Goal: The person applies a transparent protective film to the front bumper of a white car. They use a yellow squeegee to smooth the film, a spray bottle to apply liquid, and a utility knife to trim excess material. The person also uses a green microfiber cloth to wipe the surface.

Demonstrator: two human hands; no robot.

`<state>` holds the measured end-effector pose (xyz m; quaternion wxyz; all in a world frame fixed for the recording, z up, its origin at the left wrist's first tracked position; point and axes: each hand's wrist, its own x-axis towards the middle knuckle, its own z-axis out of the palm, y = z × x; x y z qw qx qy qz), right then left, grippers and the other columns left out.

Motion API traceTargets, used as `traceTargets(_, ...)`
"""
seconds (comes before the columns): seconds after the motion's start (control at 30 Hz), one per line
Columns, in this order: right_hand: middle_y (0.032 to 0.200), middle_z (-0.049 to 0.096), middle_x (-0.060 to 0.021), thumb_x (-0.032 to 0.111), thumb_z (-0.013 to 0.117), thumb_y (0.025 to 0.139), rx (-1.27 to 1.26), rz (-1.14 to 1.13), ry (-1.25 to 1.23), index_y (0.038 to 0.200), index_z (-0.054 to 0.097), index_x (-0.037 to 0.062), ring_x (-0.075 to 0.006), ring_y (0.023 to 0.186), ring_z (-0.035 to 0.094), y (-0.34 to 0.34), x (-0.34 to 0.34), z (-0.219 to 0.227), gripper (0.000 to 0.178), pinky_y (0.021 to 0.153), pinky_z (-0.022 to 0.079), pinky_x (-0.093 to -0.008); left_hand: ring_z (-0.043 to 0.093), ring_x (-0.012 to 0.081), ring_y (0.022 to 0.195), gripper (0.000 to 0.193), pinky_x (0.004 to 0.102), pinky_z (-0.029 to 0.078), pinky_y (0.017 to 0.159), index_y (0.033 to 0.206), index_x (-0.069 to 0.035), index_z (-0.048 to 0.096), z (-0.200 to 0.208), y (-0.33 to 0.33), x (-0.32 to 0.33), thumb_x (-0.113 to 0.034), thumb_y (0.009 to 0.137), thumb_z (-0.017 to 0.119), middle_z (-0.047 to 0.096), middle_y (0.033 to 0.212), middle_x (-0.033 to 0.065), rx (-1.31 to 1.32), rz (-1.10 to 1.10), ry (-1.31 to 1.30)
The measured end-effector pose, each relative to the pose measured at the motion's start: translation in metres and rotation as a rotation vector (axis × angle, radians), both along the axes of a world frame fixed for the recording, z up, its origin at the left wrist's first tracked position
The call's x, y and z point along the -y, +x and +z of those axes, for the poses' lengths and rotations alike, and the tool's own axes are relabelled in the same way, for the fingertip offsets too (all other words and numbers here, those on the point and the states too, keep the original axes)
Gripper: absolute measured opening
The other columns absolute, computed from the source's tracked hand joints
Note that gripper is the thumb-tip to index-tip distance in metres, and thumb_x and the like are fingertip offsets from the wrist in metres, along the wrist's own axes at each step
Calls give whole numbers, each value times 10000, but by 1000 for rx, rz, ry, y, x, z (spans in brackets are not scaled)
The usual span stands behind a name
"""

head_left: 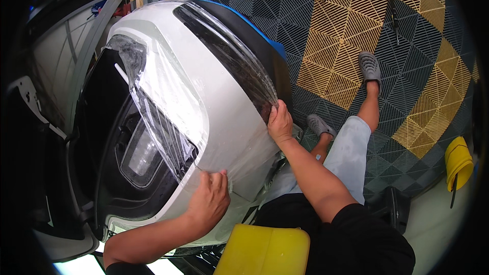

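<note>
We see the floor (336, 46) of grey and yellow ribbed tiles on the far right, and the big white car panel (229, 102) in the middle. A dark strip (224, 46) crosses the far right side of the panel, and a dark opening (109, 183) is at the left. The clear film (165, 91) lies over the panel, with wrinkles on the strip and loose folds across the opening.

We judge this film very light, soft and stretchy, perhaps slippery, and easy to crease or tear. It seems best to take hold of it at the outer edge, with flat fingertips and no nails. The panel seems stiff and smooth.

The right hand (280, 122) is pinching the film at the near end of the strip, where the wrinkles meet. The left hand (210, 198) has its fingers curled in, just beside the near right corner of the opening; we cannot tell whether film is between them. Nearest to us is a yellow block (262, 252).
</note>
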<state>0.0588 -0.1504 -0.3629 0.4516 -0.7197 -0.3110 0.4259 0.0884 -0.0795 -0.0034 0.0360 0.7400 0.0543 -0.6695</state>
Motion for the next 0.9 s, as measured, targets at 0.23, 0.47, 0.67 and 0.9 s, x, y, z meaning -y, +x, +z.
traceTargets(0.23, 1147, 531, -190, 195, 560, 952, 168, 91, -31, 1419, 399, 28, -385, 1037, 540, 12, -3, 8, 521, 885, 429, -490, 544, 255, 864, 514, 432, 389, 898, 1346, 111, 520, 4, -8, 11, -162, 912, 480, 584, 984, 156, 65, 15, 61)
traceTargets(0.47, 1221, 491, -165, 209, 558, 953, 169, 115, 11, 1493, 355, 82, -358, 1094, 501, 9, 1, 1, 591, 913, 410, -487, 547, 248, 880, 505, 397, 420, 859, 1384, 7, 519, -26, -9, 14, -204, 925, 507, 574, 1085, 155, 41, 95, -23)
traceTargets(0.67, 1263, 472, -168, 354, 449, 1021, 29, 106, -17, 1530, 320, 121, -374, 1122, 492, 8, 3, -10, 574, 963, 401, -485, 578, 236, 822, 547, 314, 456, 559, 1398, -30, 531, -91, -8, 32, -328, 940, 550, 320, 1586, 134, 144, 505, 299)
traceTargets(0.9, 1409, 389, -213, 592, 389, 1004, -419, 357, -138, 1569, 242, 128, -422, 1310, 407, 29, 8, -36, 746, 1103, 341, -497, 593, 216, 665, 638, 348, 422, 454, 1529, -97, 371, -176, -2, 63, -260, 934, 535, 121, 1669, 100, -468, 74, 240)
